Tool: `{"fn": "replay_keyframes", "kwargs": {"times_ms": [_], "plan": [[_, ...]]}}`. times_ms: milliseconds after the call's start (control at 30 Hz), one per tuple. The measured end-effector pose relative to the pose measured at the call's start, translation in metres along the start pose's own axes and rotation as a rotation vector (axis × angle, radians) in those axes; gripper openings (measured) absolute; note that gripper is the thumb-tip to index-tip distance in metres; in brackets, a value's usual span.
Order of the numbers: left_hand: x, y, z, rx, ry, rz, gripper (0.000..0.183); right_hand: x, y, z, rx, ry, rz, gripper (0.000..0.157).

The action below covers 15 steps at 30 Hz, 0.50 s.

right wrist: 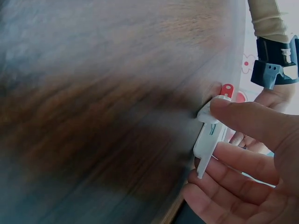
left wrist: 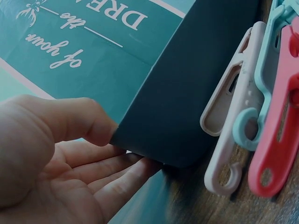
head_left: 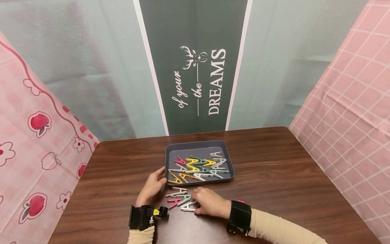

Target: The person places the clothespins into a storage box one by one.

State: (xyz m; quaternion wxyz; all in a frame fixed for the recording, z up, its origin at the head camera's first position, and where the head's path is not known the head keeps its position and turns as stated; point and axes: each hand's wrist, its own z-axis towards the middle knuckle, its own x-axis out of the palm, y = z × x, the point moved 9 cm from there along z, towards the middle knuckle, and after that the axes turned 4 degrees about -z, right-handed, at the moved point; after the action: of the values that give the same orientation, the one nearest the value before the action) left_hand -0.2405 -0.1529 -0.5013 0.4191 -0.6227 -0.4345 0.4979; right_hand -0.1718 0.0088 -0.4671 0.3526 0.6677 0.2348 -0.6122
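Observation:
My left hand (head_left: 153, 185) grips the near left corner of a dark grey tray (head_left: 195, 151). Its thumb lies on the tray wall in the left wrist view, with the fingers against the underside. On the table in front of the tray, my right hand (head_left: 210, 202) pinches a white clothespin (right wrist: 207, 139). To its left lie a pale pink clothespin (head_left: 177, 190), a mint green one (head_left: 184, 200) and a red one (head_left: 174, 203), close together. Part of the white clothespin is hidden by the right hand in the head view.
Inside the tray lie several clothespins in yellow (head_left: 192, 168), orange, white, grey, green and red. The brown wooden table (head_left: 274, 176) extends to both sides. Behind it hangs a green curtain (head_left: 195, 20) with lettering; pink cloths hang left and right.

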Motion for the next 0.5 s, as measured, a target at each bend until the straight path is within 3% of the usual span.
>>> {"fn": "replay_keyframes", "kwargs": {"times_ms": [500], "plan": [[0.0,-0.0004,-0.0018,-0.006,0.011,-0.006,0.056,0.0002,0.0024,-0.0021,-0.032,-0.008,0.002,0.02]]}}
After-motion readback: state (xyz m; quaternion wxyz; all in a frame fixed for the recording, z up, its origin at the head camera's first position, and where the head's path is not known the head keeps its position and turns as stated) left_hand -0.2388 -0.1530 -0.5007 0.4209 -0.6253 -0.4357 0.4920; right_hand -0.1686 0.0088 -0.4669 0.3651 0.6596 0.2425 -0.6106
